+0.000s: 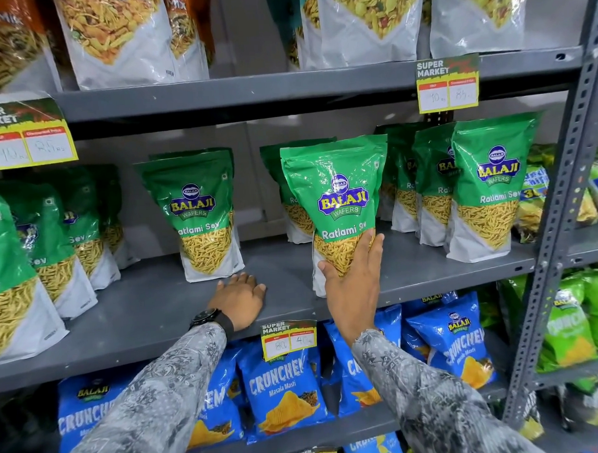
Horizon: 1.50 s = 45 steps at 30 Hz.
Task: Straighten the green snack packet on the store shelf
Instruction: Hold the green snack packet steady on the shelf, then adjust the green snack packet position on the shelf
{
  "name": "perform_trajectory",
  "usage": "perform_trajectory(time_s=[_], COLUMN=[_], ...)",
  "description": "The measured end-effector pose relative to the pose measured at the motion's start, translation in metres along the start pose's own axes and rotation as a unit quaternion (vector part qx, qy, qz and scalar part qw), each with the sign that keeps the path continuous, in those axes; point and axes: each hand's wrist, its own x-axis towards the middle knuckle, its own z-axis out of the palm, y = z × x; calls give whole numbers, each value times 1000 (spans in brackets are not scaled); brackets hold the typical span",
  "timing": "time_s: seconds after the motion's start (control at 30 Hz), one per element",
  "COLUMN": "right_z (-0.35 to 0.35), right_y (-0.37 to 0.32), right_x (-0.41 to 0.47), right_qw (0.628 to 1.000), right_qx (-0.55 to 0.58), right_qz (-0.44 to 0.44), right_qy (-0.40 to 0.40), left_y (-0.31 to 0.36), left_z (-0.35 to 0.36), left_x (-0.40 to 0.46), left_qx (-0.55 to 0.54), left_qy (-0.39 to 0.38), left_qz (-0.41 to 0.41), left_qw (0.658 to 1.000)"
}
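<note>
Green packet (337,197) stands tall just above your right hand (353,282), pressed flat on it; left hand (239,301) rests open on shelf (140,308).

Supermarket aisle: grey metal shelves (150,301) of snack packets (201,213), "Super Market" price tags (447,84)

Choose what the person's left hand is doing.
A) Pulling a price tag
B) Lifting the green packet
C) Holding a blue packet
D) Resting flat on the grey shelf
D: the left hand lies palm down on the grey shelf, while the right hand touches the green packet.
</note>
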Motion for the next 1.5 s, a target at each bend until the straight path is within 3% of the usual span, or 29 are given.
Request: perform_trajectory(time_s=[0.5,0.63,0.8,0.97,1.2,1.33,1.5], right_z=[1,-6,0,46,144,195,238], right_y=[-1,-5,-44,-88,-114,-127,-142], right_x=[0,-3,-15,-39,-43,-34,-36], right_qw=[1000,999,982,964,979,989,993], right_qx=[-7,-30,-118,-119,-43,-1,16], right_qz=[-6,-15,-148,-234,-145,-29,31], right_qy=[-7,-24,1,-52,-140,-146,-117], left_y=[4,6,-30,-103,-164,-185,-196], left_z=[-7,-18,-37,-41,-44,-36,-38], left_x=[-9,-24,-54,-63,-48,-34,-29], left_qx=[-18,-88,-80,-57,-38,-51,-61], left_qy=[-3,58,129,115,48,-4,-12], left_qz=[-21,-31,-64,-105,-107,-111,-69], left_qw=[1000,994,986,986,992,993,996])
